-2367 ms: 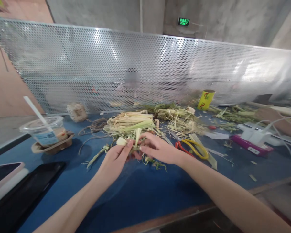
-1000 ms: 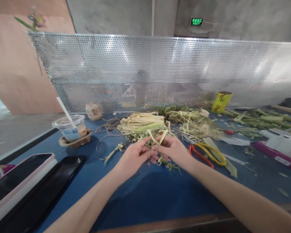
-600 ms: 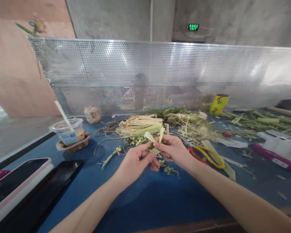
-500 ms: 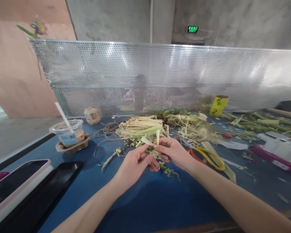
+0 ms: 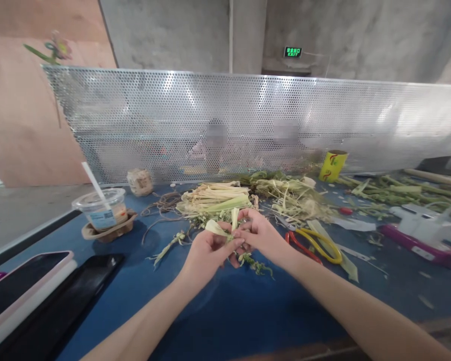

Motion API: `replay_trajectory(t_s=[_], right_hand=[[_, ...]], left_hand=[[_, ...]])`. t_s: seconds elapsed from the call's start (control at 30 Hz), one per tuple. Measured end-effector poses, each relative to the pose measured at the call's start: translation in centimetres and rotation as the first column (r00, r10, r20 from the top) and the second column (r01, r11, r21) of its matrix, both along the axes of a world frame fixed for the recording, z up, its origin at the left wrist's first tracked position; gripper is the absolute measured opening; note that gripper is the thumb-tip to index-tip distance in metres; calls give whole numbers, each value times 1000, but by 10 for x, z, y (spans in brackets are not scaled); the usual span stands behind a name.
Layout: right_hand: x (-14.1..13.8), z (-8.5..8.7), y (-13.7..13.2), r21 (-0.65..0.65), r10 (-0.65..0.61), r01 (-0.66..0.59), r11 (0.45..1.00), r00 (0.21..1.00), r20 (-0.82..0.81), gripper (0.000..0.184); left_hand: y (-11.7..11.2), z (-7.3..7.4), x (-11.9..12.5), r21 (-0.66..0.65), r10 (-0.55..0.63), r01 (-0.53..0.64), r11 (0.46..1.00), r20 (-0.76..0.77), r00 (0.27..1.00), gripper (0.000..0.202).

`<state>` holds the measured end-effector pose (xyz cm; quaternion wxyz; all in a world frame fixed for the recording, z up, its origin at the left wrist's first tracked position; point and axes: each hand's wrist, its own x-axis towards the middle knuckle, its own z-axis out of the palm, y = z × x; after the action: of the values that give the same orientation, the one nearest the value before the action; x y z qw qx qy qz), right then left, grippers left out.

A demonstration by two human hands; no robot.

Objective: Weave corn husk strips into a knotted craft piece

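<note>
Two bare forearms reach over a blue table (image 5: 218, 311). The left hand (image 5: 206, 250) and right hand (image 5: 261, 235) meet, fingers closed in a pinch on pale leaf strips (image 5: 215, 228) held between them just above the surface. Which finger grips which strip is hard to tell. Strips this thin could tear or slip if tugged unevenly. Just beyond lies a pile of husks (image 5: 214, 196), with scissors (image 5: 319, 240) to the right and a perforated metal screen (image 5: 248, 125) behind.

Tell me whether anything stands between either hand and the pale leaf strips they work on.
Nothing visible does. The left hand and the right hand both pinch the pale leaf strips directly, above the blue table. The scissors lie to the right and the husk pile behind, neither in between.
</note>
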<state>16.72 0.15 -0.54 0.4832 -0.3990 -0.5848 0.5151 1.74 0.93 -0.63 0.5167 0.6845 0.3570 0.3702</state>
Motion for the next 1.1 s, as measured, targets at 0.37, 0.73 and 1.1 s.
replay_trajectory(t_s=[0.37, 0.73, 1.1], right_hand=[[11, 10, -5, 58, 57, -50, 997, 992, -116, 32], [21, 6, 4, 120, 159, -192, 974, 957, 241, 25], [2, 6, -11, 111, 46, -32, 993, 992, -120, 19]], left_hand=[[-10, 7, 4, -124, -76, 89, 988, 104, 992, 27], [-13, 9, -3, -271, -79, 119, 955, 156, 985, 37], [-14, 5, -3, -91, -127, 135, 987, 80, 989, 29]])
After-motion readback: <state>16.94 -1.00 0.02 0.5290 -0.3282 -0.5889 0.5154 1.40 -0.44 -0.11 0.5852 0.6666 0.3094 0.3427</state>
